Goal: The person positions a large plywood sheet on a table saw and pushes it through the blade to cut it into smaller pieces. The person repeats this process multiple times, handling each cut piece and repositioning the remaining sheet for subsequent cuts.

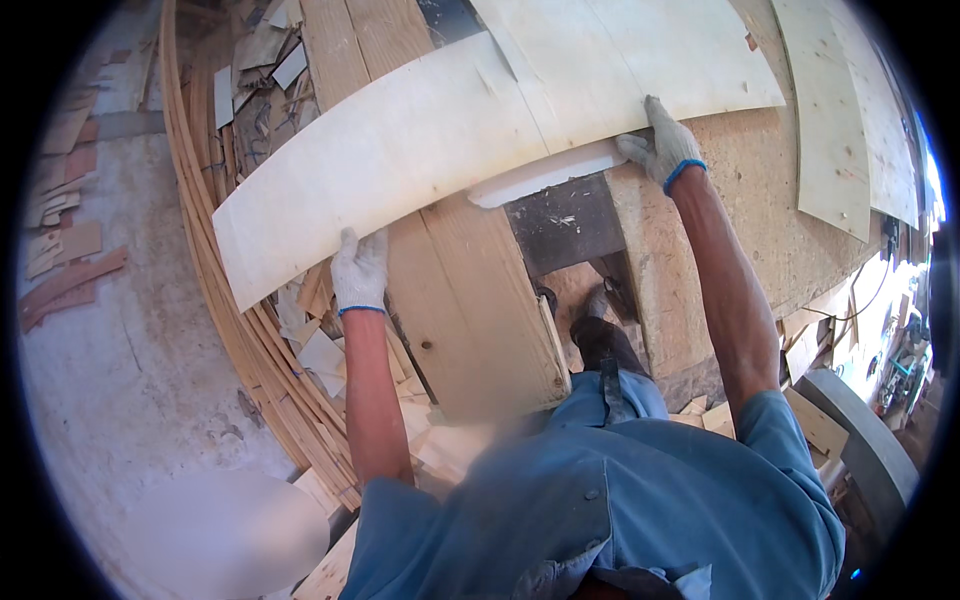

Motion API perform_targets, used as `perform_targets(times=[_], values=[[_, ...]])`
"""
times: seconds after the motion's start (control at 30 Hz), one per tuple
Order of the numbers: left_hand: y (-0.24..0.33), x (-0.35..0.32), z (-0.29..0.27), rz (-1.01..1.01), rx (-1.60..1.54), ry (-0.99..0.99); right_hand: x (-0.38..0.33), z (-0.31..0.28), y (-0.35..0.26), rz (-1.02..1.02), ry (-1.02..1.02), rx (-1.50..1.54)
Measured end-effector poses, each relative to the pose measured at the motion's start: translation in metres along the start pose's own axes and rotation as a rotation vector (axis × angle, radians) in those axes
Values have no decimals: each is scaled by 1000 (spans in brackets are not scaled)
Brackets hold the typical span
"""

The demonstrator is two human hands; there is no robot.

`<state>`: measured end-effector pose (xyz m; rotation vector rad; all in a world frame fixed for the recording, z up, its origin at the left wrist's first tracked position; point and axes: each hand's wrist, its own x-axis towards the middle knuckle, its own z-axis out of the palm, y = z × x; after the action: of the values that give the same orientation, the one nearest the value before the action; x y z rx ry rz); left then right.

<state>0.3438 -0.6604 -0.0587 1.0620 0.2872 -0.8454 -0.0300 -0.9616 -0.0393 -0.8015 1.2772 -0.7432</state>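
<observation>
A long, pale wood veneer sheet (390, 145) stretches from left to upper right across the workbench. Its near left part hangs over the bench's side. My left hand (359, 272), in a white knit glove, is closed on the near edge toward the sheet's left end. Farther right, my right hand (665, 148), gloved alike with a blue cuff, grips the same edge; some of its fingers are hidden. Another pale sheet (540, 65) overlaps it at the back. Beneath, a white piece (545, 174) pokes out by a dark metal plate (568, 225).
The bench has wooden planks (470, 300) and a particle-board top (730, 220). More veneer sheets (830, 110) lie at far right. Long thin strips (240, 345) run along the left, beside heaped wood scraps (275, 65). My foot (594, 303) shows under the bench gap.
</observation>
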Motion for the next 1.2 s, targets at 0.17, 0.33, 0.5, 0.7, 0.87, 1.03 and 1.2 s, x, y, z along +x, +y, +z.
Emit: perform_targets(times=[0.17,0.33,0.5,0.7,0.87,1.03,1.2], values=[[4,14,3,10,-10,55,-7,19,-20,175,80,227],[6,22,6,-5,-19,2,0,16,-19,174,47,237],[10,31,14,5,9,-3,17,22,-19,142,86,263],[12,43,16,15,23,-31,20,34,-28,176,82,239],[14,48,23,2,-5,48,21,39,-32,171,66,210],[17,52,32,-8,-6,22,38,39,-26,107,32,302],[18,62,39,14,14,24,48,47,-30,104,63,285]])
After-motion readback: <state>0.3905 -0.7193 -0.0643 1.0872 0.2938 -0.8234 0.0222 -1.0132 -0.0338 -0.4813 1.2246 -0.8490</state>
